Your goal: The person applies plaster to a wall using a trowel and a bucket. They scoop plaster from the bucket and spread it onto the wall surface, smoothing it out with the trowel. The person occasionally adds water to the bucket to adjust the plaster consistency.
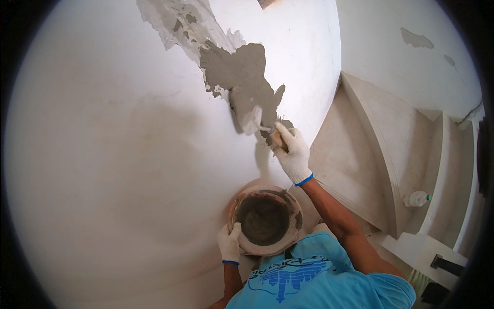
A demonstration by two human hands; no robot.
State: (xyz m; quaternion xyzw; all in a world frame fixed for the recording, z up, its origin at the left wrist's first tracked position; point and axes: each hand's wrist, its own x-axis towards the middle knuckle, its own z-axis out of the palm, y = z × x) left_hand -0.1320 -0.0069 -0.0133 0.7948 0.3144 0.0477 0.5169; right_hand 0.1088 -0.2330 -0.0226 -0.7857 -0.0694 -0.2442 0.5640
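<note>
My right hand (291, 151), in a white knit glove with a blue cuff, grips the wooden handle of a trowel (251, 120). The trowel's blade lies against the lower part of a grey mortar patch (242, 69) on the white wall. Below it, my left hand (229, 243), gloved the same way, holds the left rim of a round bowl (247, 250). Wet grey mortar (263, 220) lines the inside of the bowl, and dried smears mark its rim. The bowl is held close to my body, near the wall.
Curved stairs (368, 129) climb on the right, with a clear plastic bottle (416, 199) with a green cap on one step. At lower right are a broom's bristles (419, 280) and a white board-like object (419, 252). The far right wall has peeled patches (417, 38).
</note>
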